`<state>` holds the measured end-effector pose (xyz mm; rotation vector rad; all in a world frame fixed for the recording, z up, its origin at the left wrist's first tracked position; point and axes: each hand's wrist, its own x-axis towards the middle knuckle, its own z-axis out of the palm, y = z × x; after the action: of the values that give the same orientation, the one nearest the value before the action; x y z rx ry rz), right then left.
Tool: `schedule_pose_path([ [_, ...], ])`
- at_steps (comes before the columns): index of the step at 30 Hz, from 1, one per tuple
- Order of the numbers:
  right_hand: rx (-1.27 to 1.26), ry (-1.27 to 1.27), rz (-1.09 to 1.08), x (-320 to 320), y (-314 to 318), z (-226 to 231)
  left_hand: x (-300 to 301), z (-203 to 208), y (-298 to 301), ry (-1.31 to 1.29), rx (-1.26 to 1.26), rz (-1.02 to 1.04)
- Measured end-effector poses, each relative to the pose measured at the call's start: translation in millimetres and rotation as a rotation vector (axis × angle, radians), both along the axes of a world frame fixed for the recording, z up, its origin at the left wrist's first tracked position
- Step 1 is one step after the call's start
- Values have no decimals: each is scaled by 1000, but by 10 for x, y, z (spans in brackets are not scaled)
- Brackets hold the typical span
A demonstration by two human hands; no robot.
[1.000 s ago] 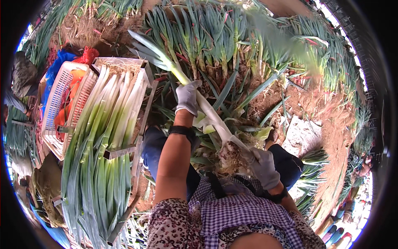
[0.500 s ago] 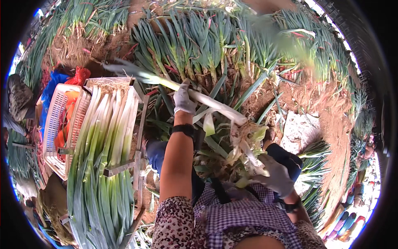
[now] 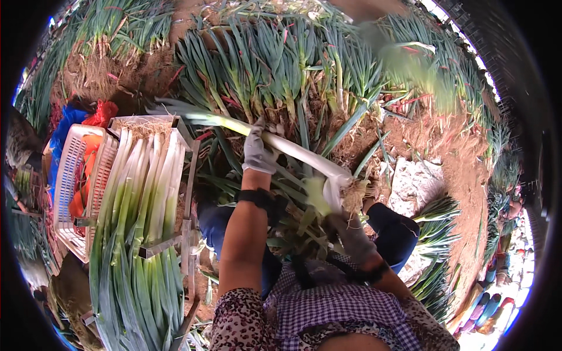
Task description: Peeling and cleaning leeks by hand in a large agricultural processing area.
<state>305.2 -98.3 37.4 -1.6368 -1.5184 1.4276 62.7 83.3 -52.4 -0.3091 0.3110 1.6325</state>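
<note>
A long leek [image 3: 301,153] lies slantwise in front of me, its green top to the far left and its shaggy roots to the right. My left hand [image 3: 257,153], in a pale glove, is closed around its shaft near the green part. Below the root end is my gloved right hand [image 3: 353,238], somewhat smeared by motion. Its fingers are closed on a loose outer leaf [image 3: 331,193] hanging from the white shaft. Leaf scraps [image 3: 304,225] lie heaped below, between my knees.
At my left, trimmed leeks [image 3: 143,193] lie side by side in a metal-framed rack [image 3: 192,216]. Beside it stands a white plastic basket [image 3: 69,187] with orange netting. Bundles of untrimmed leeks [image 3: 263,70] stand in rows across the far side. Brown soil [image 3: 453,152] stretches to the right.
My right hand has moved left and up toward the root end, and the loose outer leaves there have shifted. My left hand keeps its hold on the leek. The view has shifted slightly.
</note>
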Motion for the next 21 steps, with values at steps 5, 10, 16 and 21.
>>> schedule_pose_path([
  [5,-72,-115,-6,371,-67,98,58,15,-28,26,-123,-59],
  [10,757,-104,179,10,91,-268,313,-182,-76,23,-124,-73],
  [16,583,-198,344,195,-137,-210,550,-320,-239,194,-363,-159],
  [21,-148,107,-24,655,-578,358,101,-434,1,151,-231,20],
])
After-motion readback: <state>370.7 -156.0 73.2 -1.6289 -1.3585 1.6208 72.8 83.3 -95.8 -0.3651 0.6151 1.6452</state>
